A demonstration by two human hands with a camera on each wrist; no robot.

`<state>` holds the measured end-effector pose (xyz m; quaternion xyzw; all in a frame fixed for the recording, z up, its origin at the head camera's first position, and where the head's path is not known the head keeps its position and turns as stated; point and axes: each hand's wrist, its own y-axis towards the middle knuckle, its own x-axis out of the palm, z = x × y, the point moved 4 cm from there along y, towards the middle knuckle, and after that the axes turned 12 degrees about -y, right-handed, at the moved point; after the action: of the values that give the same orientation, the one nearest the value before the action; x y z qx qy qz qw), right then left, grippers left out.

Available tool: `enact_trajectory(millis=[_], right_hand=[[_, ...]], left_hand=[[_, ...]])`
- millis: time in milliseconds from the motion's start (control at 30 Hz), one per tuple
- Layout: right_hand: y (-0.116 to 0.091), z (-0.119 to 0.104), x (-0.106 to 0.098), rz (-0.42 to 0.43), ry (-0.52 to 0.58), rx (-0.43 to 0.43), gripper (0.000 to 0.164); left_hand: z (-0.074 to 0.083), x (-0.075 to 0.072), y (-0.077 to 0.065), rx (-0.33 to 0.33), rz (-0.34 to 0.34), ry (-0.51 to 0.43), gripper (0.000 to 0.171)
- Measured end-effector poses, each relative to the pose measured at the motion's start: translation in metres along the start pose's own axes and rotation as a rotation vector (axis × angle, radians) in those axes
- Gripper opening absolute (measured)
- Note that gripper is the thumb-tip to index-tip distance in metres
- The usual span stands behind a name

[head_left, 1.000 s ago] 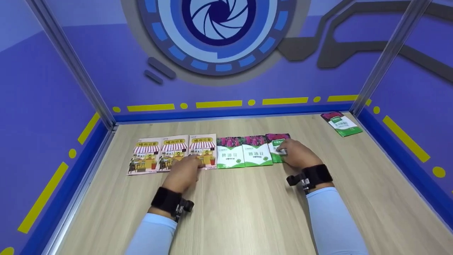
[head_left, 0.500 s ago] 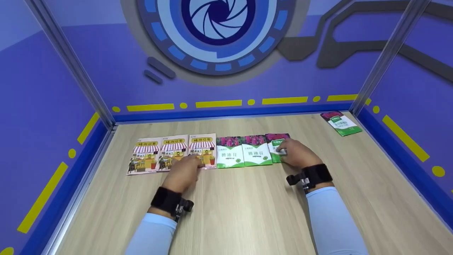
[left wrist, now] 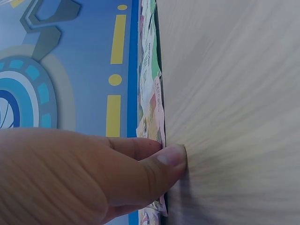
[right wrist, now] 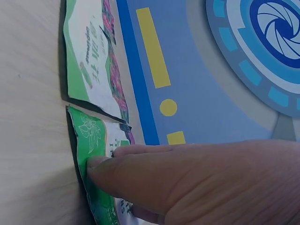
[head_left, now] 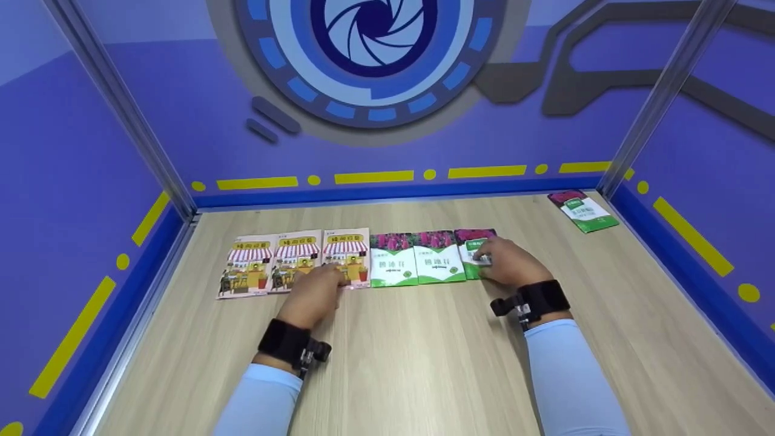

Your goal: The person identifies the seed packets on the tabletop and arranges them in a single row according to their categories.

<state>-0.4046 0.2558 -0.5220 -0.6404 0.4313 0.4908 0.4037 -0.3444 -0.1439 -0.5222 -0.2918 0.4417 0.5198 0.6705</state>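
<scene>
A row of flat packets lies on the table in the head view. At its left are three pink packets [head_left: 245, 266] printed with a striped shop awning. My left hand [head_left: 312, 297] rests at the lower edge of the middle and right pink ones, its thumb [left wrist: 171, 157] on the tabletop beside them in the left wrist view. Two white-and-green flower seed packets [head_left: 393, 263] continue the row. At the right end, my right hand [head_left: 514, 263] touches a magenta-topped green seed packet [head_left: 472, 236], thumb and fingers pressing on its face; they cover part of it.
Another magenta-topped seed packet [head_left: 584, 212] lies askew at the table's back right corner. Blue-purple panels [head_left: 387, 157] enclose the wooden table [head_left: 399, 363] at the back and both sides. Both wrists wear black straps with small cameras.
</scene>
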Motion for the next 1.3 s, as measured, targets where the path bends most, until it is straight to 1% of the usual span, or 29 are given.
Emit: enact_trajectory(millis=[133, 200, 333, 433, 533, 667, 767, 933, 1033, 1200, 1300], right_hand=[[0.0, -0.001, -0.001, 0.001, 0.001, -0.025, 0.034], [0.001, -0.002, -0.001, 0.001, 0.002, -0.019, 0.034], [0.001, -0.002, -0.002, 0.012, 0.001, -0.012, 0.034], [0.002, -0.002, -0.003, 0.02, 0.007, 0.006, 0.033], [0.003, 0.002, -0.005, 0.025, 0.028, 0.048, 0.034], [0.003, 0.012, -0.009, 0.038, 0.048, 0.118, 0.04], [0.001, 0.025, -0.013, 0.05, 0.054, 0.172, 0.045], [0.003, 0.051, -0.019, 0.077, 0.049, 0.22, 0.051], [0.003, 0.072, -0.023, 0.088, 0.034, 0.241, 0.054], [-0.002, 0.111, -0.033, 0.083, -0.01, 0.301, 0.061], [-0.006, 0.131, -0.039, 0.07, -0.042, 0.311, 0.067]], left_hand=[[0.0, -0.001, 0.0, -0.005, -0.004, 0.0, 0.024], [0.0, -0.001, -0.001, -0.007, -0.009, -0.006, 0.025], [0.0, -0.001, -0.001, -0.023, -0.02, -0.022, 0.034], [0.0, -0.001, -0.001, -0.038, -0.029, -0.026, 0.039], [-0.001, -0.001, -0.001, -0.046, -0.037, -0.023, 0.038], [-0.001, -0.001, -0.001, -0.045, -0.035, -0.021, 0.039], [0.0, -0.001, -0.001, -0.042, -0.036, -0.024, 0.039], [-0.001, 0.0, -0.002, -0.028, -0.021, -0.022, 0.036], [-0.001, 0.0, -0.001, -0.03, -0.015, -0.019, 0.031], [-0.001, 0.0, -0.002, -0.021, -0.015, -0.025, 0.031], [-0.001, -0.001, -0.003, -0.01, -0.004, -0.019, 0.034]])
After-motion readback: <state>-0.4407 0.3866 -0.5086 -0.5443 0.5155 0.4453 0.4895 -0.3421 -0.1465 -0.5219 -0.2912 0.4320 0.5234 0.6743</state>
